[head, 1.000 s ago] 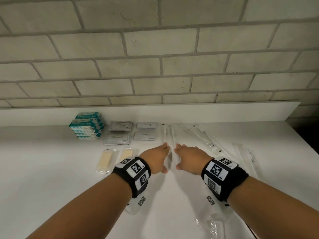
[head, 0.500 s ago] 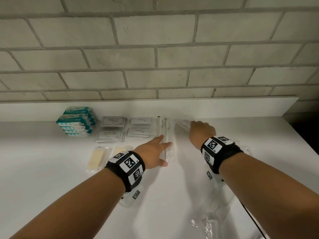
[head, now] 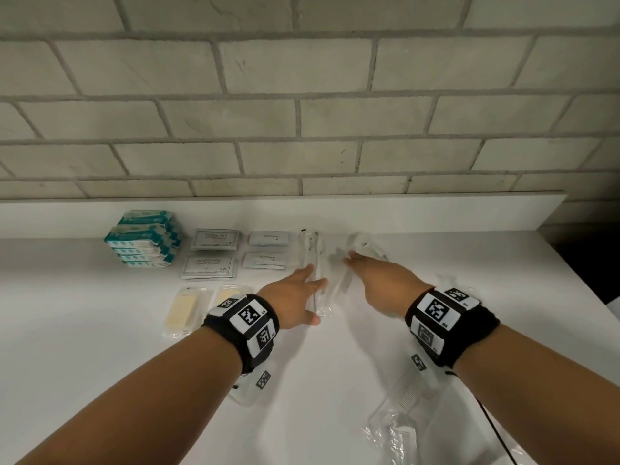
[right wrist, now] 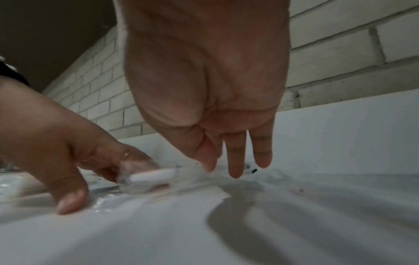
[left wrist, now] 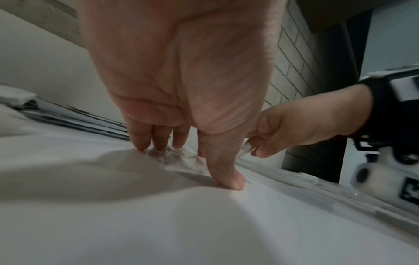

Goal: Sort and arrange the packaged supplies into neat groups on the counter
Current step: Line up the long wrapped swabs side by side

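Observation:
Two long clear packets (head: 313,263), each with a white stick inside, lie side by side at the back of the white counter (head: 84,347). My left hand (head: 302,293) rests on their near end with straight fingers; its fingertips (left wrist: 158,147) press the crinkled wrapper and the thumb touches the counter. Just to the right, my right hand (head: 369,276) reaches to another clear long packet (head: 364,245). In the left wrist view the right hand (left wrist: 294,125) pinches clear wrapper between thumb and fingers. The right wrist view shows the left hand (right wrist: 68,143) over a wrapped white stick (right wrist: 152,176).
Left of the hands stand stacked teal tissue packs (head: 144,239), flat white sachets (head: 214,239) and smaller ones (head: 268,238), with yellowish wrapped bars (head: 183,310) nearer. Clear packets with combs (head: 399,427) lie front right. A raised ledge (head: 436,213) backs the counter, which ends at right.
My right hand left the left hand, reached the loose clear packets at the back right, and has come back leftward holding one. The left hand has stayed on the two aligned packets.

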